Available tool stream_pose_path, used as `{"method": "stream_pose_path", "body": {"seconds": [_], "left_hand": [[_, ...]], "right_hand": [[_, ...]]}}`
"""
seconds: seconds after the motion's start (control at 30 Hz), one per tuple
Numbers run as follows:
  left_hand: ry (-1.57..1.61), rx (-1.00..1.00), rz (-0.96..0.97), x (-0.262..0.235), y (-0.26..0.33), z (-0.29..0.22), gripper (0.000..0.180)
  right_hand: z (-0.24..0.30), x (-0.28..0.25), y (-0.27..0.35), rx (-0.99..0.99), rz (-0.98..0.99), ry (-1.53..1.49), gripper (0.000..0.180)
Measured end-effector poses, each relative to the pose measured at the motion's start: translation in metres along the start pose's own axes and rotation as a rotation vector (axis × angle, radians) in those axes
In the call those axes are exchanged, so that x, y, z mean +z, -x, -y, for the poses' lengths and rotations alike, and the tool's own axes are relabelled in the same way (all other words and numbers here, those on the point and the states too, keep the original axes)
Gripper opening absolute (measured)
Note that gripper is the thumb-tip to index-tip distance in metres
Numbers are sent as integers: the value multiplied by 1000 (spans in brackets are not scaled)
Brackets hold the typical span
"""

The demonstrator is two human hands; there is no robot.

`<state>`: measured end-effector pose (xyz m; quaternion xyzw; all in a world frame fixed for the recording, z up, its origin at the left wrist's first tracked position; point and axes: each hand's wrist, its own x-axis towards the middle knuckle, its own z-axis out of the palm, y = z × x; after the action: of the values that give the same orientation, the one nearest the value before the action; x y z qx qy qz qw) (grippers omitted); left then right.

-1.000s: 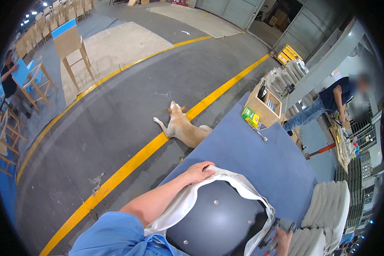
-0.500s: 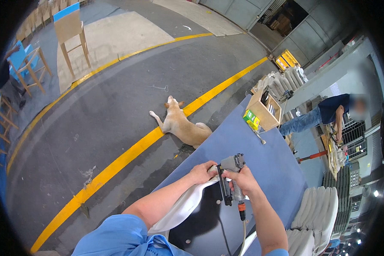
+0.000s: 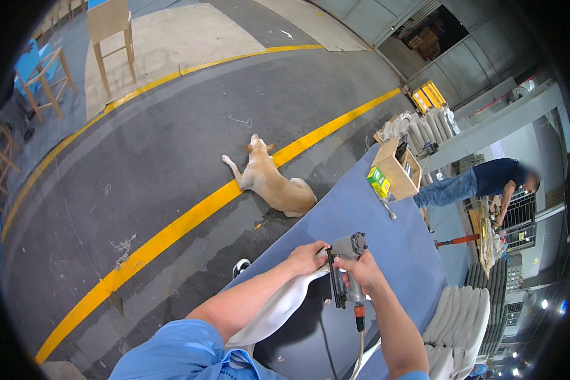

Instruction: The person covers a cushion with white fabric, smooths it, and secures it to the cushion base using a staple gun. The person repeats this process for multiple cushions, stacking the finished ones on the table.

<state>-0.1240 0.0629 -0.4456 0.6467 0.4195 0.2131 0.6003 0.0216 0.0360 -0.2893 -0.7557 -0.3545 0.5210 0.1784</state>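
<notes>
My right hand (image 3: 365,273) grips a grey and black air staple gun (image 3: 348,246), with an orange-collared hose (image 3: 360,316) running down from its handle. The gun's nose meets the far edge of a padded panel, whose underside (image 3: 294,335) is black with a few pale round spots. White cover fabric (image 3: 269,320) wraps the panel's left side. Just left of the gun, my left hand (image 3: 305,258) is closed on the fabric at that edge. The fingertips of the left hand are partly hidden there.
The panel lies on a blue-grey table (image 3: 405,237). At its far end stand a wooden box (image 3: 396,170) and a green-yellow carton (image 3: 378,182). White cushions (image 3: 459,323) are stacked on the right. A dog (image 3: 272,183) lies on the floor beyond; another person (image 3: 487,180) bends over a bench.
The whole view has shifted slightly. My hands, the staple gun and the panel keep nearly the same places relative to one another. A shoe now shows beside the table's left edge.
</notes>
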Motion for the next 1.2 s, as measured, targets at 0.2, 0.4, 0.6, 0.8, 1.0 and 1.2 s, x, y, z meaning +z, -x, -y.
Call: {"method": "stream_pose_path", "body": {"seconds": [0.2,0.4,0.6,0.8,1.0,1.2], "left_hand": [[-9,27,-36,1,-3,6,47],[-22,17,-9,2,-3,4,49],[-25,1,-10,-1,-3,4,49],[-8,24,1,-10,-7,-1,53],[44,-44,46,-13,0,-11,55],[15,-44,127,-10,-5,-17,57]], "right_hand": [[7,3,3,-32,53,53,27],[0,4,2,-13,58,102,18],[7,12,0,75,5,230,10],[9,11,16,-17,0,90,39],[-78,-61,108,-249,-324,-162,76],[-293,-163,188,206,-937,126,87]]}}
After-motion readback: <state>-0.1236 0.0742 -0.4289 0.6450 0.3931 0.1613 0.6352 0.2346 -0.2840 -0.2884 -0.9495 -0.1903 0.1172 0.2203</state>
